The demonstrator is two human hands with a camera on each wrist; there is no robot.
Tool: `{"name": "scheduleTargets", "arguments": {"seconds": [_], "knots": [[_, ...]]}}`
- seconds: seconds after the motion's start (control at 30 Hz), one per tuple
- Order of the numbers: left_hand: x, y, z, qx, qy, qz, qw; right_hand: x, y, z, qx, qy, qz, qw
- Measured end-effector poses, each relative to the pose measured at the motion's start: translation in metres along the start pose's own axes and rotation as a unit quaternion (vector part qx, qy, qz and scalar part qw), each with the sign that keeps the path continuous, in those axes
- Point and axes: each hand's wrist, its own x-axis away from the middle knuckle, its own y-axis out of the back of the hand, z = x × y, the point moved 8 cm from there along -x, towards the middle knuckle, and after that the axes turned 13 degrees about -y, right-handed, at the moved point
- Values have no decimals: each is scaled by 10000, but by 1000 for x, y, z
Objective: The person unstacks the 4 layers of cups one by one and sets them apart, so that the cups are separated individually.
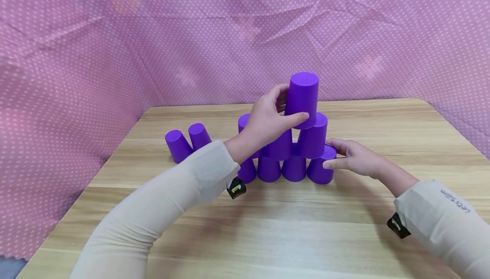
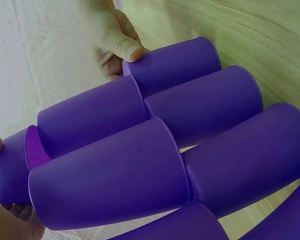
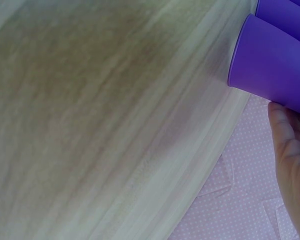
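Purple cups stand mouth-down in a stepped stack. My left hand point(image 1: 266, 115) grips an upper cup point(image 1: 302, 100), thumb in front and fingers behind, over the right end of the second row. In the left wrist view, that held cup point(image 2: 10, 167) shows part of its inside at the rim; whether it rests on the cups below I cannot tell. My right hand point(image 1: 354, 158) holds the bottom row's rightmost cup point(image 1: 320, 172) from its outer side, thumb in front. Above it sits the right cup of the second row point(image 1: 313, 138). My left forearm hides part of the stack's left side.
Two more purple cups, one point(image 1: 178, 146) beside the other point(image 1: 199, 135), stand left of the stack, partly behind my left sleeve point(image 1: 164, 194). All stand on a wood-grain table point(image 1: 291, 228). A pink dotted cloth point(image 1: 214, 49) hangs behind and at the sides.
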Motion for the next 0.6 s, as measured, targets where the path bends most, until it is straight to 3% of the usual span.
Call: {"name": "scheduleTargets", "arguments": {"seconds": [0.6], "knots": [[5,20,-5,-82,-176,-282,9994,3,0,0,64,55,-33,10000]]}}
